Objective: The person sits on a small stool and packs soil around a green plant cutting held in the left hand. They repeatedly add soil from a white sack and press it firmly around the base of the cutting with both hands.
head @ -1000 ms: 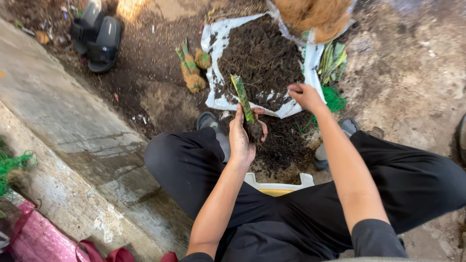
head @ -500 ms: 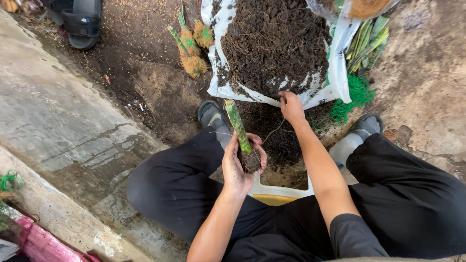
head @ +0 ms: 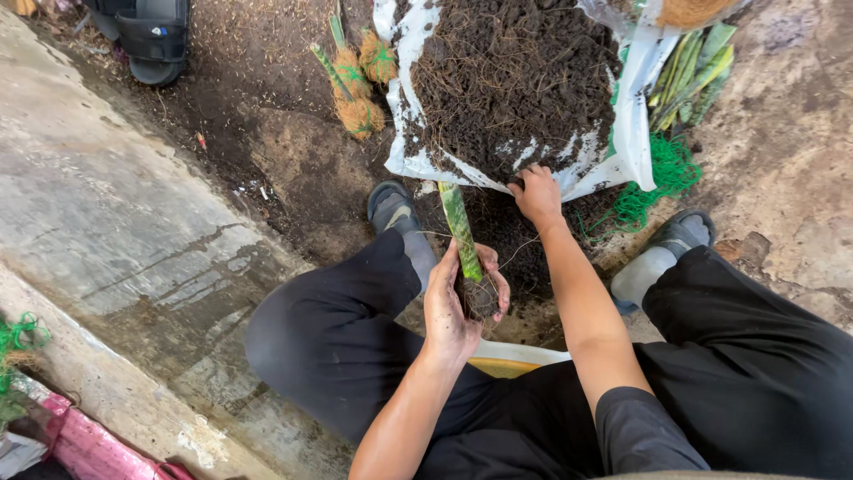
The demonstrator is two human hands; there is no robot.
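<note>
- While the person is squatting in black trousers over a yellow and white tub edge point(head: 511, 363), the left hand point(head: 458, 307) is closing around the dark root clump of a green plant cutting point(head: 462, 233), fingers curled on it, so the cutting is sitting in that palm between the knees.
- Rising from the fist, the cutting's stalk is tilting up and slightly left, its top end lying just below the white sack's point(head: 633, 124) lower rim.
- Further out, the right hand point(head: 536, 194) is reaching to the soil heap point(head: 506, 80) at the sack's near edge, fingers bent down and pressing into the dark, fibrous soil (whether they are pinching any is not something I can tell).
- Two grey shoes are standing on the ground, the left shoe point(head: 393, 209) just beside the sack's corner and the right shoe point(head: 682, 233) near a tangle of green netting point(head: 662, 173).
- Left of the sack, small fibre-wrapped cuttings point(head: 357, 89) are lying on the dirt, bound with green string.
- Right of the sack, a bundle of green leaves point(head: 693, 76) is leaning against it.
- Farthest off, at the top left, a black sandal point(head: 151, 40) is resting beside the concrete step point(head: 98, 222).
</note>
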